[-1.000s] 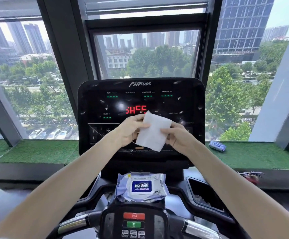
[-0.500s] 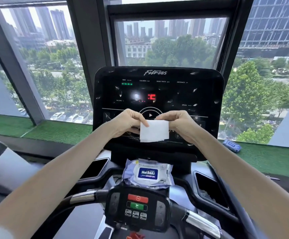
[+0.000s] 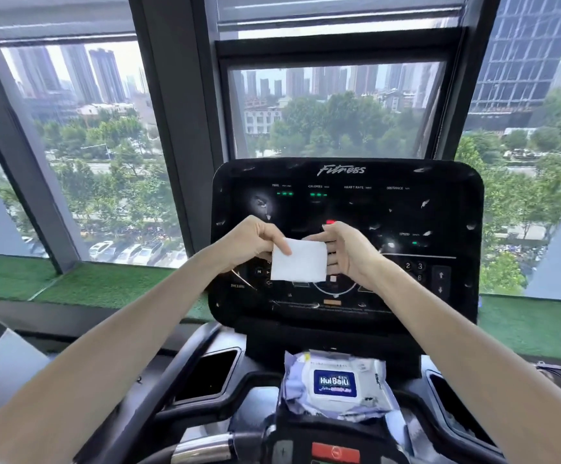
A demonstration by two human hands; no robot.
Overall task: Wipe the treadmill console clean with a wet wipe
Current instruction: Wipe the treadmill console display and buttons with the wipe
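A black treadmill console (image 3: 440, 209) stands upright ahead, its glossy face dotted with pale smudges and marked "Fitness". In front of its lower middle I hold a white wet wipe (image 3: 299, 264), folded into a small rectangle. My left hand (image 3: 255, 242) pinches its upper left corner and my right hand (image 3: 346, 252) pinches its right edge. The wipe hangs just in front of the console's buttons; whether it touches the panel cannot be told.
A blue and white pack of wet wipes (image 3: 336, 383) lies on the ledge below the console. Dark tray pockets (image 3: 212, 373) flank it. A red stop button (image 3: 336, 452) sits on the handlebar unit at the bottom. Windows and a green turf sill (image 3: 105, 286) lie behind.
The wipe went from a larger open sheet to a smaller folded rectangle. My view has shifted left and down, so the console now sits right of centre.
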